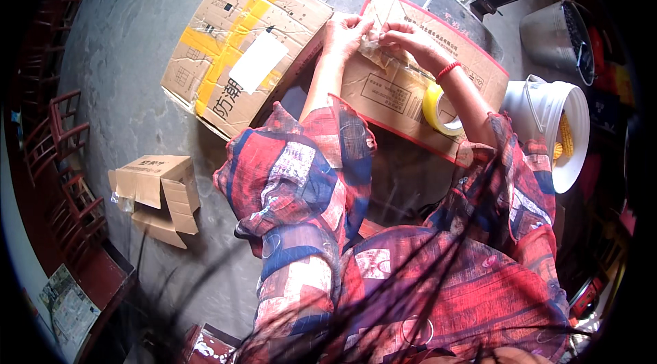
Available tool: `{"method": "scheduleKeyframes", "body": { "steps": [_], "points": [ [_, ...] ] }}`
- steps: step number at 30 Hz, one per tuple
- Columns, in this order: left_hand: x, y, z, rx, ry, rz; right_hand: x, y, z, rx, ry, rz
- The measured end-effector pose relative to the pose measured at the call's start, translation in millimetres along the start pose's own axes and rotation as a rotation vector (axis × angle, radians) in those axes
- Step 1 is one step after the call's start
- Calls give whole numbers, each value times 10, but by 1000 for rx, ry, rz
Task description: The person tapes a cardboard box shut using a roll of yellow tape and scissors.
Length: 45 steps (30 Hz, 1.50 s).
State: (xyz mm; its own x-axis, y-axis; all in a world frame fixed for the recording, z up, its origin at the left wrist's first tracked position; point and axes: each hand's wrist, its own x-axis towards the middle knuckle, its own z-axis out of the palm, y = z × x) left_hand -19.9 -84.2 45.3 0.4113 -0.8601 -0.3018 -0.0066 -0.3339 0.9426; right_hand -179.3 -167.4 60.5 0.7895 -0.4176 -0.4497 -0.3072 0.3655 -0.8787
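Note:
A cardboard box with red edges point(387, 90) lies in front of me, printed side up. Over its far left part, my left hand point(344, 34) is closed, its fingertips pinched on a crumpled piece of clear tape point(373, 36). My right hand point(416, 41), with a red band on its wrist, is also closed in a pinch at the same tape from the other side. Its exact grip is too small to make out fully. A yellow tape roll point(432, 108) rests on the box beside my right forearm.
A larger cardboard box point(198, 66) with yellow tape stands at left. Nearer lies a small opened carton point(159, 183). At right are a white bucket point(530, 107) holding corn cobs, a grey bucket point(544, 34) and a dark-handled scale point(455, 8). Chairs point(68, 124) line the left side.

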Motion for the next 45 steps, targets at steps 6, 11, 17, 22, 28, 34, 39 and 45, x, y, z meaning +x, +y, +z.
{"method": "scheduleKeyframes", "body": {
  "steps": [6, 11, 17, 22, 28, 34, 39, 45],
  "points": [
    [85, -131, 83, -231, -78, -26, -164, -56, -62, 125, 104, -35],
    [-22, -43, -45, -151, -192, -19, -135, -13, -101, 187, 36, -46],
    [16, -91, 48, -99, -146, 47, -168, -44, -93, 163, 113, -31],
    [-22, -164, -58, -196, -158, -45, -101, 20, -70, 127, 84, -21],
    [-15, -27, 48, 26, -61, 8, -203, -84, -89, 75, 78, -23],
    [7, -98, 82, 79, 17, 18, -236, -93, -14, 59, 153, -26],
    [65, -269, 5, -171, 116, -10, -220, -45, -146, 99, 68, -10],
    [36, -244, 38, 23, 217, 68, -192, -96, -11, 17, 152, 40]
  ]
}}
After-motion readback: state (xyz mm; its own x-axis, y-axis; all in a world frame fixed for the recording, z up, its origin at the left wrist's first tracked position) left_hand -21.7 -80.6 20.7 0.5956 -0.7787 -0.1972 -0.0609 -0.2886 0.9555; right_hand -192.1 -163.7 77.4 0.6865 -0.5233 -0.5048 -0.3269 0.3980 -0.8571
